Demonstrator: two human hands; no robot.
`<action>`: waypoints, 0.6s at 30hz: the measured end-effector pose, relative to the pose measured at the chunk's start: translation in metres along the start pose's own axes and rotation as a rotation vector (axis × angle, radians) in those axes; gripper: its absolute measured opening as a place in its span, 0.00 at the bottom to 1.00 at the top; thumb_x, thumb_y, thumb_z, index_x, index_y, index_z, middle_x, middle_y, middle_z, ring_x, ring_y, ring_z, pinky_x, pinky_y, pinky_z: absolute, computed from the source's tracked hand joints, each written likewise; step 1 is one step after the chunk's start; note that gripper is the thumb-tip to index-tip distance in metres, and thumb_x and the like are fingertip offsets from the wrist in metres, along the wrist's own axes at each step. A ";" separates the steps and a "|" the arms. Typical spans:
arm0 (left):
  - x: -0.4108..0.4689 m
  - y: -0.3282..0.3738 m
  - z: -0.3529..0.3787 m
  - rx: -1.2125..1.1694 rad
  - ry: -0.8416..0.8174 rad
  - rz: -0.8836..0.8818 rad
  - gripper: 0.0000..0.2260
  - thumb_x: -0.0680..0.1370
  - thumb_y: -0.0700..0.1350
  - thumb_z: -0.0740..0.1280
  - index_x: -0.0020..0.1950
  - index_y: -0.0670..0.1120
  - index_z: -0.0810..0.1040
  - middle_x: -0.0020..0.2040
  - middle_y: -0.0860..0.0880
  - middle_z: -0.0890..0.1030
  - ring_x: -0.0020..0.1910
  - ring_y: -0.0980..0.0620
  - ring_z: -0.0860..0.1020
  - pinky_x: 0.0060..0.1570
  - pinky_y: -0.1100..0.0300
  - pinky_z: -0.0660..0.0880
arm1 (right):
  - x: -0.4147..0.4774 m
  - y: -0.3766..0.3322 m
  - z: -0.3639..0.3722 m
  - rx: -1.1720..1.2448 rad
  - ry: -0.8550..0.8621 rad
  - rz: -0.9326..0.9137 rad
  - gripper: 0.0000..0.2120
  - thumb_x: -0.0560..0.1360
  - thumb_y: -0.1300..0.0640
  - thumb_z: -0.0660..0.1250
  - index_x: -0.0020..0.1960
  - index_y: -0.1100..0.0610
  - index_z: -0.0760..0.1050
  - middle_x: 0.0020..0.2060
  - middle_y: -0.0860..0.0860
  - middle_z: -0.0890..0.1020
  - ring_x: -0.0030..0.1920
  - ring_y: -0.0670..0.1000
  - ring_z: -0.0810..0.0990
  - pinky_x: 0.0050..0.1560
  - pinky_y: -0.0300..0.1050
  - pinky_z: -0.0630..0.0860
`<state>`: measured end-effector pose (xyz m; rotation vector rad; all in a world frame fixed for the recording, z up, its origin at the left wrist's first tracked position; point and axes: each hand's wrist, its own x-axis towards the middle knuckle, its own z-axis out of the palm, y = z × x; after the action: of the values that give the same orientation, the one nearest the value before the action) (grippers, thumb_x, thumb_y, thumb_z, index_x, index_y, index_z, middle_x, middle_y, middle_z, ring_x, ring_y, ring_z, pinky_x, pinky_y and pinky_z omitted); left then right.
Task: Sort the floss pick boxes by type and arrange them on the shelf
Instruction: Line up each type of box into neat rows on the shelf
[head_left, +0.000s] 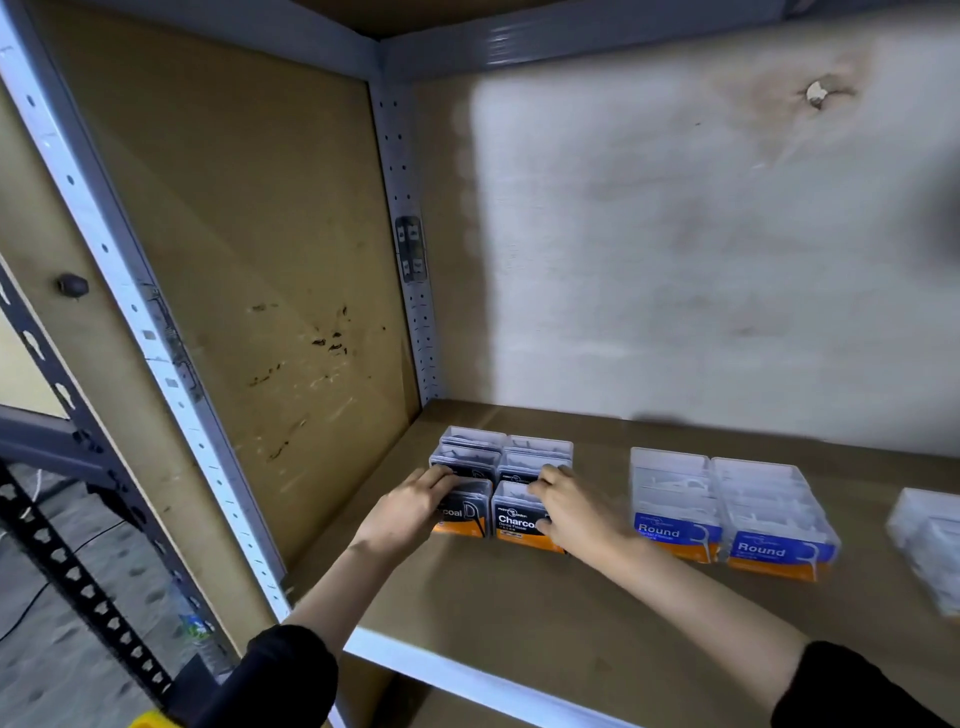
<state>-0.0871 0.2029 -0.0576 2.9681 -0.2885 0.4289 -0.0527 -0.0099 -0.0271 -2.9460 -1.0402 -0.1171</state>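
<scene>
On the brown board shelf (519, 618), with its pale metal front rail, a block of clear plastic floss pick boxes with black-and-orange "Charcoal" labels (537, 451) stands in two columns of three, close to the back left corner and just beside the scuffed brown side panel (260, 249).

Both hands are on the front row. The left hand (415, 506) lies over the front-left charcoal box (465, 512), fingers bent down across its top edge. The thumb is hidden, so it appears to grip the box rather than merely rest on it. The right hand (576, 512) holds the front-right charcoal box (514, 519): its curled fingers (545, 480) hook over the lid and the thumb presses against the right end of the label. The two front boxes stand side by side, almost touching, both upright with labels facing the person.

To the right, set apart from this block, two columns of clear boxes with blue-and-orange "Round" labels (670, 491) stand together (white picks show through the lids). Further right, at the picture's edge, sit more clear boxes (924, 540), too blurred to read.

Black sleeves (291, 670) cover both forearms. A stained pale wall (675, 234) backs the shelf.
</scene>
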 end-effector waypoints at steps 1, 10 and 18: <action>0.004 0.001 0.001 0.011 -0.026 -0.018 0.23 0.77 0.40 0.63 0.72 0.52 0.65 0.68 0.53 0.70 0.67 0.52 0.67 0.62 0.57 0.72 | 0.001 0.000 0.001 0.003 0.005 0.004 0.18 0.77 0.59 0.60 0.67 0.60 0.68 0.62 0.55 0.71 0.63 0.55 0.70 0.56 0.49 0.73; 0.018 -0.002 0.003 0.009 -0.055 -0.031 0.20 0.79 0.40 0.60 0.71 0.47 0.66 0.70 0.51 0.68 0.69 0.52 0.66 0.64 0.58 0.70 | 0.005 -0.001 0.002 0.031 0.062 0.025 0.18 0.78 0.60 0.59 0.67 0.60 0.68 0.64 0.54 0.70 0.65 0.54 0.69 0.57 0.46 0.73; 0.019 -0.007 0.005 -0.039 -0.040 0.003 0.21 0.77 0.37 0.63 0.69 0.45 0.69 0.68 0.49 0.71 0.67 0.49 0.68 0.63 0.55 0.71 | 0.008 0.000 0.004 0.039 0.070 0.020 0.19 0.77 0.60 0.59 0.68 0.60 0.67 0.65 0.54 0.70 0.65 0.54 0.69 0.59 0.46 0.72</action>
<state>-0.0667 0.2059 -0.0574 2.9412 -0.3024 0.3608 -0.0462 -0.0052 -0.0303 -2.8940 -0.9925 -0.1958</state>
